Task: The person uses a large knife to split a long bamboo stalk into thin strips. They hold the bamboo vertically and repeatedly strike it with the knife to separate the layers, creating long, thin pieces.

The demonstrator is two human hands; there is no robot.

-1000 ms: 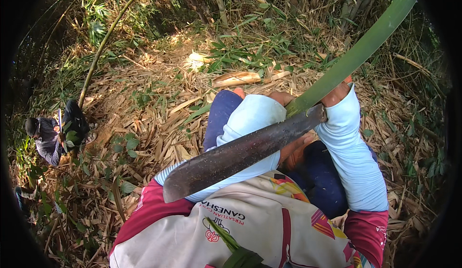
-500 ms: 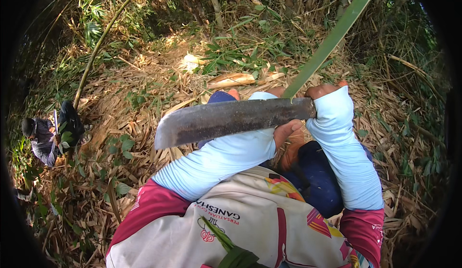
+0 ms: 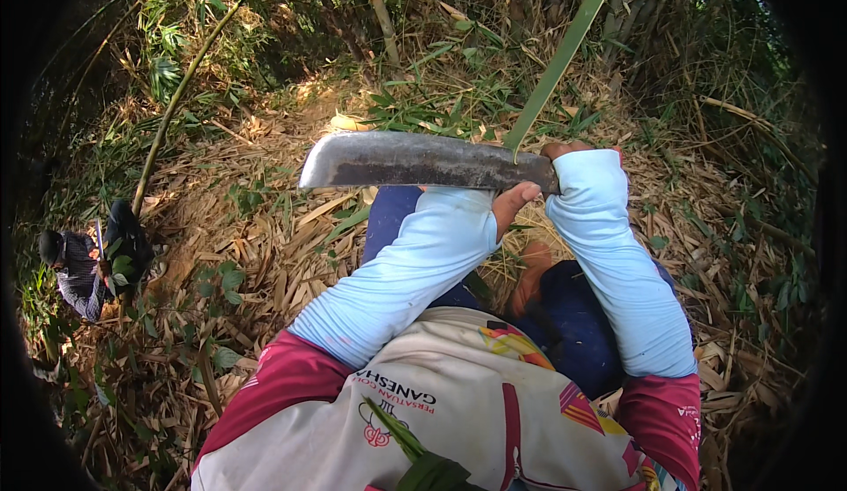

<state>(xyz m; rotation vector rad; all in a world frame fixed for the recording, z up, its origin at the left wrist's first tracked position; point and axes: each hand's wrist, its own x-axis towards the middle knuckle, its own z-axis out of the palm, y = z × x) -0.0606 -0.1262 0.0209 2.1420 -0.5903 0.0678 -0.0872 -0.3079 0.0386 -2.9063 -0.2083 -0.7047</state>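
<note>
Both your arms reach up from the lower edge, light-blue stretchy fabric sleeves [image 3: 604,244] over the forearms, the hands meeting just right of centre. Your right hand [image 3: 569,149] is curled tight round the end of a broad, dark steel machete [image 3: 415,161], its grip hidden in your fist, the wrist bent inward. Your left hand [image 3: 512,206] shows its thumb just under the blade, pointing up and right; the fingers are behind the steel, so what they hold I cannot tell.

And look at the change! A second ago that blade slants down across your chest toward the lower left; now it rides higher, nearly level, its blunt tip left of centre and even a touch above the handle end. The long, flat, green plant strip [image 3: 565,54] swings left too, and where it showed a broad face it now looks much slimmer.

There it is, running from the machete's upper edge, close to your right hand, up and out through the top of the frame, right of centre. It's smooth, evenly green, narrowing to a point at its foot, where it overlaps the blade. The machete itself is blackish-brown along its body, bright silver-grey toward the tip and upper edge.
</note>
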